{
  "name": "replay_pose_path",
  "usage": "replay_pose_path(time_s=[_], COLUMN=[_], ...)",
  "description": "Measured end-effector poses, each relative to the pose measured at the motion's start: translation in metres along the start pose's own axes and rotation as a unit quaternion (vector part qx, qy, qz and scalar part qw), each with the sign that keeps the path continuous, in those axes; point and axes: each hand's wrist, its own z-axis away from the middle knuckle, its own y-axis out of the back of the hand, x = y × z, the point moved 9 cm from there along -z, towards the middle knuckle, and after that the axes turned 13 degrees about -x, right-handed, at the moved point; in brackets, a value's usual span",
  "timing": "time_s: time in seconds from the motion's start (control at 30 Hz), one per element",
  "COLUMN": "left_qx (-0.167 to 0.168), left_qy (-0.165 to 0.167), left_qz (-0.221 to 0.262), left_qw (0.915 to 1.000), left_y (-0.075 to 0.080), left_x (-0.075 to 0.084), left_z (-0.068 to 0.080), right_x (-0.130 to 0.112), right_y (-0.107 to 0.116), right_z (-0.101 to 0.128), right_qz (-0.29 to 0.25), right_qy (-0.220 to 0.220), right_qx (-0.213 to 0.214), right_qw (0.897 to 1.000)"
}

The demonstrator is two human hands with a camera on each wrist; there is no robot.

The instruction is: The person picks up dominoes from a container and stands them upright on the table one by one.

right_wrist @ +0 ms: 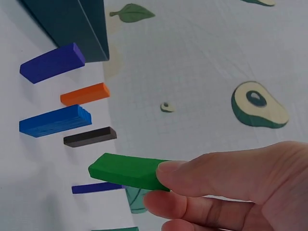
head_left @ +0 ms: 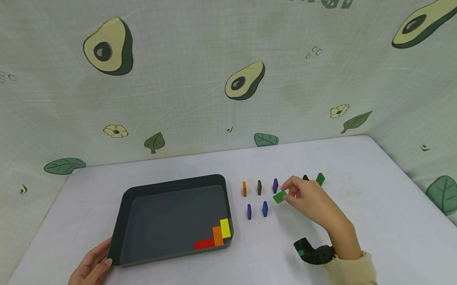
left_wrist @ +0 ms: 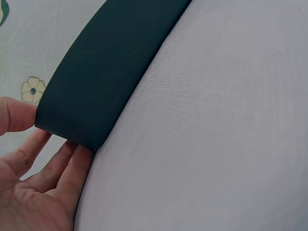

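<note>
Between thumb and forefinger, my right hand (head_left: 309,199) pinches a small green block (right_wrist: 125,171), held up over the white table among standing blocks. In the right wrist view one end of the block sticks out past the fingertips. My left hand (head_left: 85,276) grips the near left corner of a dark tray (head_left: 165,220), thumb at the rim and the other fingers against the corner wall (left_wrist: 91,82). In the tray's near right corner a red block (head_left: 204,244), an orange block (head_left: 218,236) and a yellow block (head_left: 225,228) sit close together.
Right of the tray stand an orange block (head_left: 244,189), a brown block (head_left: 259,187), purple blocks (head_left: 249,211) and a blue block (head_left: 265,209). Behind my right hand are a black block (head_left: 305,177) and another green block (head_left: 320,179). An avocado-print cloth (head_left: 192,118) hangs behind the table.
</note>
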Motion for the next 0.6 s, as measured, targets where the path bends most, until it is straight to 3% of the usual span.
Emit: replay_pose_path(time_s=[0.6], left_qx=[-0.013], left_qy=[-0.015], left_qz=[-0.001], left_qw=[0.9998], left_y=[-0.003], left_x=[0.004], left_z=[0.0], right_x=[0.026], right_y=[-0.02], right_z=[-0.013], right_qz=[0.007], right_qy=[-0.059], right_qx=[-0.036], right_qw=[0.998])
